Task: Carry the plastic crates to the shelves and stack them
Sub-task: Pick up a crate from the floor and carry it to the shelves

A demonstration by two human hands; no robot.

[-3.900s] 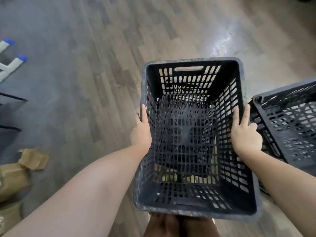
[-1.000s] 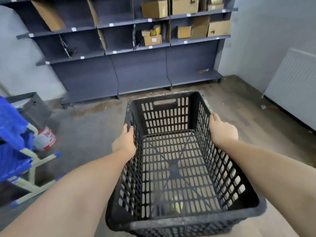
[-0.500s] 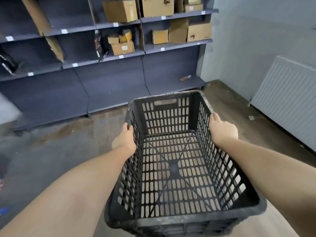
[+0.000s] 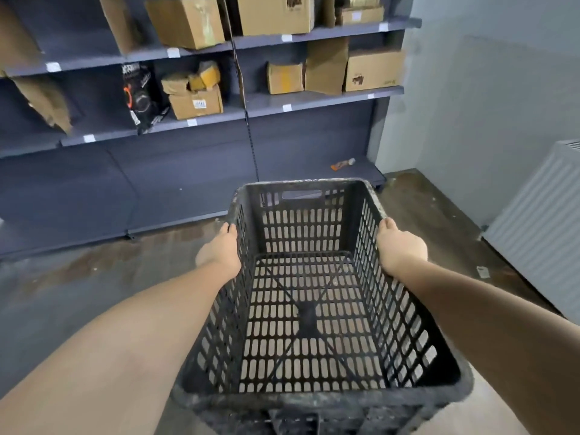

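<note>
An empty black slatted plastic crate (image 4: 301, 400) hangs in the air in front of me, its long side pointing away. My left hand (image 4: 219, 254) grips its left rim and my right hand (image 4: 400, 248) grips its right rim. Through the slatted bottom I see the floor. Dark grey shelves (image 4: 314, 102) fill the wall ahead; their low bottom shelf (image 4: 175, 226) lies just beyond the crate's far end.
Cardboard boxes (image 4: 373, 70) and a black package (image 4: 142, 97) sit on the upper shelves. A small orange item (image 4: 342, 164) lies on the bottom shelf at the right. A white radiator (image 4: 539, 227) lines the right wall. The floor has damp stains.
Earlier the crate was on the floor beside another crate; it is now lifted. Over the last second the shelves have come nearer and larger, and the blue objects at left have left the view.
</note>
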